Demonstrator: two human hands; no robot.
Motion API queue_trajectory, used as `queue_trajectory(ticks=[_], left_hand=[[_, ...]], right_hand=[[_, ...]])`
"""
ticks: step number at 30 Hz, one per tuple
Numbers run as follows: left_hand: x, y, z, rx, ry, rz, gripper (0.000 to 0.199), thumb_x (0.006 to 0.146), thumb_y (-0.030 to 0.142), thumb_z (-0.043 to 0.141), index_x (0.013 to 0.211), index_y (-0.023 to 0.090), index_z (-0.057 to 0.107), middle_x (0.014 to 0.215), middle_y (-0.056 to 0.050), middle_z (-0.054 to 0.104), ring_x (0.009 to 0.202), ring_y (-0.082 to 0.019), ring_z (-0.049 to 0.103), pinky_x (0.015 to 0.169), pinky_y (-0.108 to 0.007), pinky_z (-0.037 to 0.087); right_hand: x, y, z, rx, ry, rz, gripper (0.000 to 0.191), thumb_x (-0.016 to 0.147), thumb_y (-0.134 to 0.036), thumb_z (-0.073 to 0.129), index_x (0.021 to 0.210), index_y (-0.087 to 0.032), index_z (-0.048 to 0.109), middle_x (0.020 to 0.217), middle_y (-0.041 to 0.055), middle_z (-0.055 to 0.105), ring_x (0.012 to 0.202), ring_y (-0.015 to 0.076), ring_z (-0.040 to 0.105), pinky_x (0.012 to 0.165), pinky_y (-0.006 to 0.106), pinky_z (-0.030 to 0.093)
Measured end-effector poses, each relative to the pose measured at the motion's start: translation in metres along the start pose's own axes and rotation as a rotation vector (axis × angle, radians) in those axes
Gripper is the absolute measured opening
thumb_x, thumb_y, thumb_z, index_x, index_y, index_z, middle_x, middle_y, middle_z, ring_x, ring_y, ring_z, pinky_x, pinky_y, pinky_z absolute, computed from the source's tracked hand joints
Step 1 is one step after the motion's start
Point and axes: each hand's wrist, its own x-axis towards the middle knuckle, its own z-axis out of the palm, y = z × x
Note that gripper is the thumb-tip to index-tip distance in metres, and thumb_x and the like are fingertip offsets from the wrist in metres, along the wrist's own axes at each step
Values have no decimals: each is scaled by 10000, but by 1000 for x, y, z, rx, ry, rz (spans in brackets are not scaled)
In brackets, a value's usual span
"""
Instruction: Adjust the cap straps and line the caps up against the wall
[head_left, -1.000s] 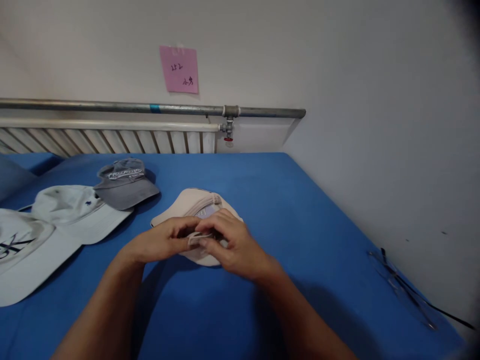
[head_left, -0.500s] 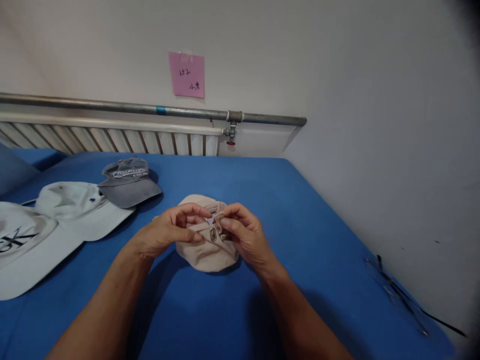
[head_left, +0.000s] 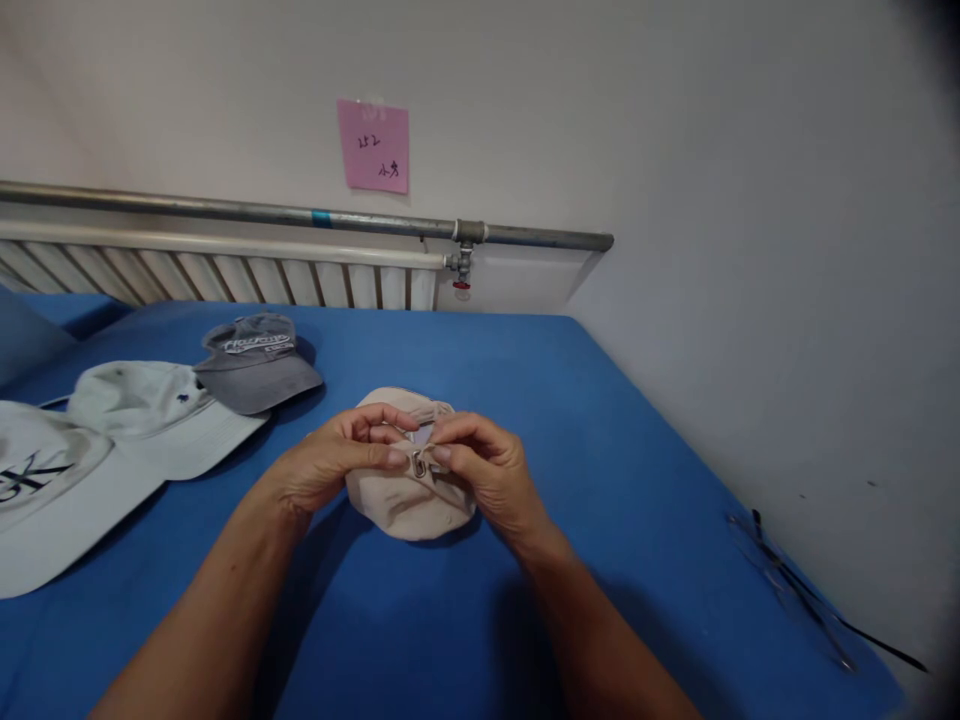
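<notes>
On the beige cap [head_left: 405, 508], buckle [head_left: 419, 464] sits roughly 12-to-6, left hand [head_left: 330, 465] pinching cap edge at 9 o'clock, right hand [head_left: 489, 472] pinching strap [head_left: 428, 451] at 3.

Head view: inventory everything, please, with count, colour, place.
walls: 2, whitish, back and right
note: 1, pink, back wall
pipe: 1, grey, back wall
valve: 1, grey and red, under pipe
radiator: 1, cream, under pipe
sheet: 1, blue, lower half
shape: 1, blue, left edge, unclear
beige cap: 1, beige, centre
buckle: 1, metallic, on beige cap
white cap: 1, white, left edge
pale cap: 1, near-white, left
grey cap: 1, grey, centre-left
wiry item: 1, mostly black, right, unclear
forearms: 2, bare, bottom
left grip: 1, bare, on beige cap
right grip: 1, bare, on beige cap
</notes>
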Motion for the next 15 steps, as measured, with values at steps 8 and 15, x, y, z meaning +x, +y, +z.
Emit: queue_trajectory(ticks=[8,15], left_hand=[[0,0,4,36,40,8,357,606,153,876,894,146,665,743,-7,729,649,-107,676,646,-199,511],[0,1,8,49,101,10,362,585,192,885,866,152,662,726,8,710,637,-104,654,630,-202,498]], right_hand=[[0,-5,-2,-248,-20,-147,82,747,-182,654,718,-253,683,765,-9,656,798,162,591,840,358,479],[1,0,-3,-367,-11,-257,123,753,-136,623,723,-250,660,726,-15,640,762,164,579,804,364,466]])
